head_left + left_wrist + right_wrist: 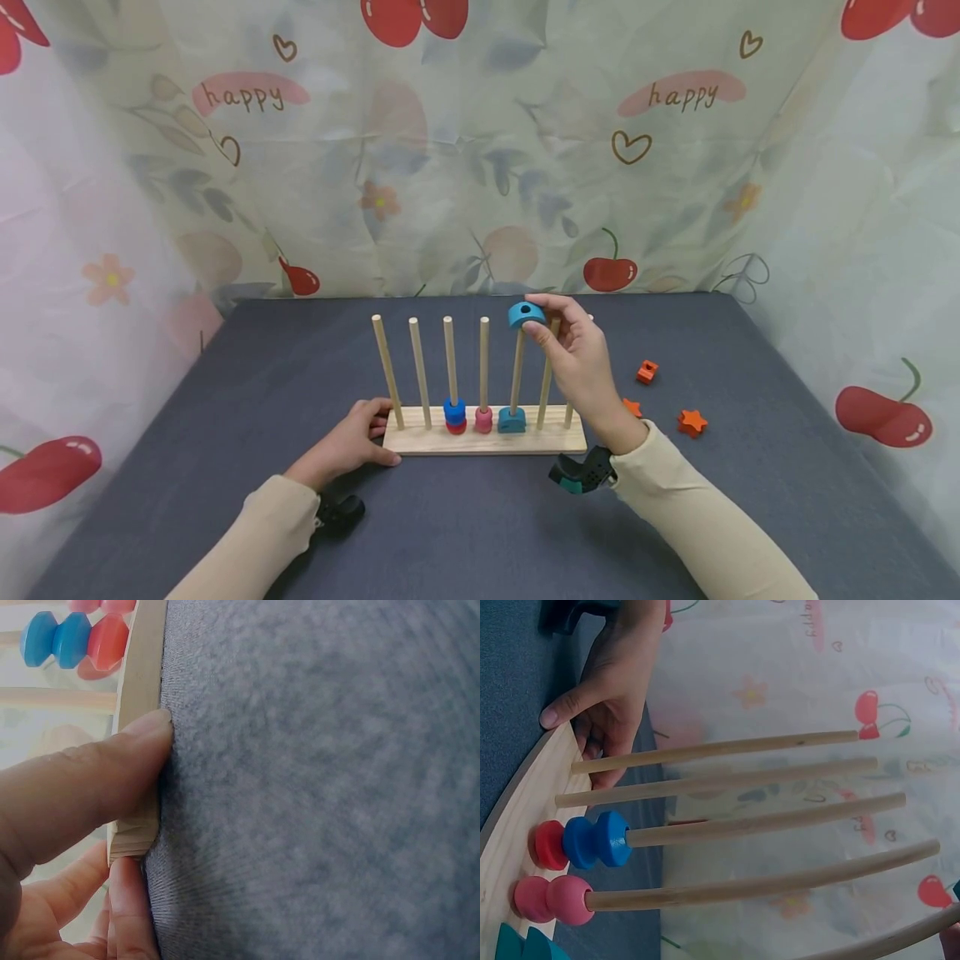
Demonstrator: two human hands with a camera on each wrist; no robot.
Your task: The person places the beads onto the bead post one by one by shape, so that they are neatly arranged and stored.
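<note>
My right hand (581, 354) pinches a blue half-round bead (527, 314) between thumb and fingers, right at the top of the fifth peg from the left. At the foot of that peg sit similar blue-green beads (512, 421). My left hand (352, 437) grips the left end of the wooden peg board (420, 443), thumb on its front edge and fingers behind, as the left wrist view also shows. On the third peg, blue beads (596, 838) rest over a red bead (550, 844). The fourth peg carries pink beads (553, 899). The first two pegs are bare.
To the right of the board lie an orange cube bead (647, 372) and an orange star bead (692, 422). Another orange star (632, 407) is partly hidden by my right wrist. A printed curtain (450, 167) encloses the dark table (480, 517) at the back and sides.
</note>
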